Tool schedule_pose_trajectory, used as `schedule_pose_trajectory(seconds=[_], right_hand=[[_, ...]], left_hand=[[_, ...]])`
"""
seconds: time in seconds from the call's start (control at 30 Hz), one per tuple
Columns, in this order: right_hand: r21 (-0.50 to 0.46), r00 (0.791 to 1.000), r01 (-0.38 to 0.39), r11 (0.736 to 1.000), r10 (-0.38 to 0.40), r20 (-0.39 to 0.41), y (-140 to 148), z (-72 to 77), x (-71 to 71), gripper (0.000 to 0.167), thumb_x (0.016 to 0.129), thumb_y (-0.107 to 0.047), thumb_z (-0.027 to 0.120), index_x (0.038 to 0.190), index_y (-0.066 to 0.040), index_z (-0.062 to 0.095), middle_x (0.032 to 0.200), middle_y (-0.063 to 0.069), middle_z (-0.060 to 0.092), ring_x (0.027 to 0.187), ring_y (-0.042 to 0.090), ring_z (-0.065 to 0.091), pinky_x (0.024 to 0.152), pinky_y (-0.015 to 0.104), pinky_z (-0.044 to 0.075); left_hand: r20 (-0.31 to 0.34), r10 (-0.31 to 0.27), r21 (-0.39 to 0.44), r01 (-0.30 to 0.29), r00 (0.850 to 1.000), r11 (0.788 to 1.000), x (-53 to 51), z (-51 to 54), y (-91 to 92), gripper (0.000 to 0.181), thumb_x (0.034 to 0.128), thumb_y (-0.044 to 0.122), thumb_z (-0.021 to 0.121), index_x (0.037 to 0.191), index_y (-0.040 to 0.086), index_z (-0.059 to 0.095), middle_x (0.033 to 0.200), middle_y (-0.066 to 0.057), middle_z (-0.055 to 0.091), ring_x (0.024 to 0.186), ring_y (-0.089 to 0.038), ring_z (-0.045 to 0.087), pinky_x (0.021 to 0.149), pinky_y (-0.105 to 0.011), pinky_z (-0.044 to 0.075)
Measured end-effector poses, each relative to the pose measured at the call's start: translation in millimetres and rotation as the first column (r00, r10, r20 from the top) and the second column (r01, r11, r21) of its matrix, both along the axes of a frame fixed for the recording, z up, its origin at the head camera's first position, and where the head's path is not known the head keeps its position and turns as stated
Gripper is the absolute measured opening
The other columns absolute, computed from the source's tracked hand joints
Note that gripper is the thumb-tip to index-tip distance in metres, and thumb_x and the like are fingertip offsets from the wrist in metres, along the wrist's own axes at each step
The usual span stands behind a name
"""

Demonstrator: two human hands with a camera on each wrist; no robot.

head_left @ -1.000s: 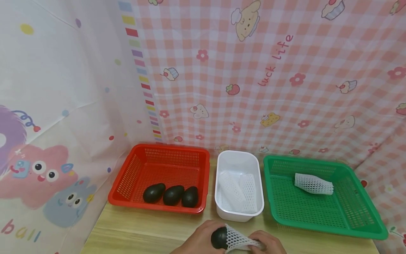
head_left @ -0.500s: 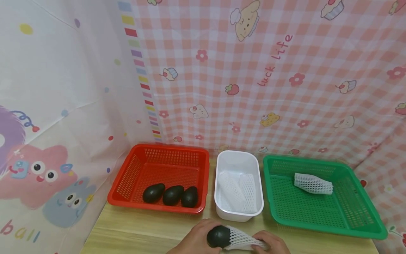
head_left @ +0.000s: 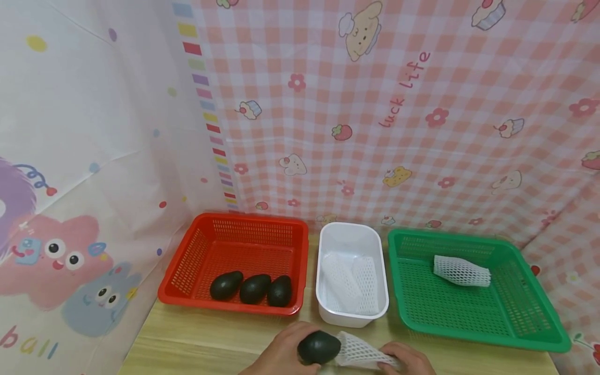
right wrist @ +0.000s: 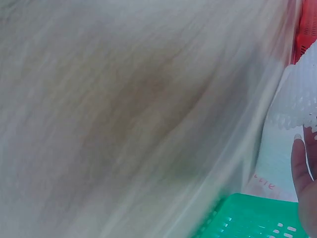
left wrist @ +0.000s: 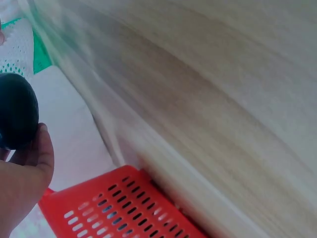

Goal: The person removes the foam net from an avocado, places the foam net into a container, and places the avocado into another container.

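The left hand [head_left: 287, 350] holds a dark avocado [head_left: 320, 348] over the bench [head_left: 197, 338], with fingers curled round it. The right hand [head_left: 409, 359] pinches the narrow end of a white net sleeve [head_left: 360, 352]. One second ago the avocado was partly inside this sleeve; now it is bare, just at the wide mouth. Farther, three other avocados [head_left: 255, 289] lie in the red basket [head_left: 234, 307] as before.

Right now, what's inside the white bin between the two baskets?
At least two white net sleeves, side by side in the white bin. They cover part of its floor, so anything lying beneath them can't be seen.
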State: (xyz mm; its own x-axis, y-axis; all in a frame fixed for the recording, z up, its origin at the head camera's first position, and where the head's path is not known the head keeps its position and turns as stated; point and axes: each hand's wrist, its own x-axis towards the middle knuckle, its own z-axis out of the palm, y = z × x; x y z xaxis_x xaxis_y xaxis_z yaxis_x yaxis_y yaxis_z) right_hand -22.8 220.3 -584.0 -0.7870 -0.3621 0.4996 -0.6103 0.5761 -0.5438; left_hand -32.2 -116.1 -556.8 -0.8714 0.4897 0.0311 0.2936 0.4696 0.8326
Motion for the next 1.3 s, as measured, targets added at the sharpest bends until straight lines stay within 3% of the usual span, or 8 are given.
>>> schedule_pose_trajectory(seconds=[0.17,0.37,0.63,0.77,0.9,1.0,1.2,1.3], right_hand=[[-0.003,1.000,0.013,1.000,-0.013,-0.013,2,6.8,2.7,0.052,0.061,0.004,0.094,0.097,-0.028,0.072,0.096,-0.019,0.070,0.081,-0.003,0.063,0.072,0.009,0.046],[-0.060,0.994,-0.051,0.997,0.045,-0.096,7,15.3,1.2,0.059,0.057,0.009,0.091,0.102,-0.025,0.073,0.097,-0.013,0.071,0.082,0.001,0.066,0.073,0.010,0.048],[-0.099,0.988,-0.116,0.988,0.105,-0.109,12,28.6,1.0,0.058,0.060,0.011,0.089,0.106,-0.021,0.074,0.100,-0.006,0.073,0.084,0.005,0.068,0.074,0.013,0.050],[-0.122,0.992,-0.085,0.989,0.072,-0.106,10,39.5,3.9,0.059,0.060,0.013,0.089,0.105,-0.021,0.074,0.099,-0.005,0.073,0.083,0.006,0.068,0.073,0.013,0.051],[-0.146,0.995,-0.017,0.989,0.003,-0.100,5,52.9,6.6,0.060,0.059,0.014,0.090,0.103,-0.023,0.075,0.097,-0.004,0.074,0.083,0.006,0.068,0.073,0.013,0.051],[-0.174,0.995,0.016,0.985,-0.032,-0.093,3,61.6,6.0,0.060,0.057,0.016,0.090,0.101,-0.023,0.076,0.095,-0.004,0.075,0.082,0.005,0.068,0.073,0.012,0.050],[-0.242,0.995,0.029,0.970,-0.052,-0.087,2,75.3,-1.3,0.059,0.058,0.022,0.087,0.099,-0.019,0.076,0.090,-0.004,0.074,0.076,0.004,0.067,0.069,0.014,0.051],[-0.263,0.994,0.042,0.964,-0.067,-0.085,2,80.2,-4.8,0.057,0.060,0.023,0.087,0.099,-0.016,0.076,0.090,-0.004,0.074,0.076,0.004,0.066,0.069,0.014,0.051]], left_hand=[[-0.052,-0.001,-0.002,0.001,0.999,1.000,2.4,6.5,-3.9,0.062,0.0790,0.026,0.090,0.134,0.032,0.063,0.127,0.018,0.062,0.116,-0.006,0.055,0.101,-0.036,0.049],[-0.151,0.018,-0.014,-0.020,0.988,1.000,6.0,15.3,-8.7,0.061,0.0793,0.025,0.090,0.134,0.031,0.063,0.128,0.014,0.061,0.116,-0.008,0.055,0.098,-0.035,0.050],[-0.285,0.103,0.031,-0.099,0.953,0.995,6.6,23.9,-18.0,0.070,0.0704,0.017,0.093,0.134,0.023,0.065,0.129,0.008,0.063,0.117,-0.014,0.058,0.096,-0.038,0.053],[-0.352,0.137,0.072,-0.119,0.926,0.990,5.5,25.2,-24.0,0.073,0.0672,0.013,0.093,0.134,0.020,0.064,0.130,0.006,0.063,0.115,-0.014,0.059,0.093,-0.036,0.055],[-0.464,0.166,0.121,-0.123,0.870,0.985,0.7,26.6,-29.4,0.077,0.0648,0.011,0.094,0.135,0.017,0.064,0.127,0.004,0.064,0.113,-0.016,0.060,0.092,-0.036,0.055],[-0.510,0.194,0.141,-0.140,0.838,0.980,-3.5,28.2,-33.7,0.076,0.0642,0.012,0.094,0.134,0.015,0.065,0.126,0.002,0.064,0.114,-0.017,0.061,0.094,-0.036,0.055],[-0.530,0.241,0.153,-0.188,0.813,0.970,-11.2,31.5,-43.7,0.073,0.0639,0.012,0.095,0.132,0.013,0.066,0.127,-0.002,0.066,0.113,-0.019,0.061,0.093,-0.037,0.056],[-0.530,0.258,0.146,-0.213,0.808,0.966,-14.4,34.2,-47.9,0.073,0.0641,0.013,0.095,0.132,0.013,0.066,0.128,-0.001,0.066,0.114,-0.019,0.061,0.093,-0.038,0.057]])
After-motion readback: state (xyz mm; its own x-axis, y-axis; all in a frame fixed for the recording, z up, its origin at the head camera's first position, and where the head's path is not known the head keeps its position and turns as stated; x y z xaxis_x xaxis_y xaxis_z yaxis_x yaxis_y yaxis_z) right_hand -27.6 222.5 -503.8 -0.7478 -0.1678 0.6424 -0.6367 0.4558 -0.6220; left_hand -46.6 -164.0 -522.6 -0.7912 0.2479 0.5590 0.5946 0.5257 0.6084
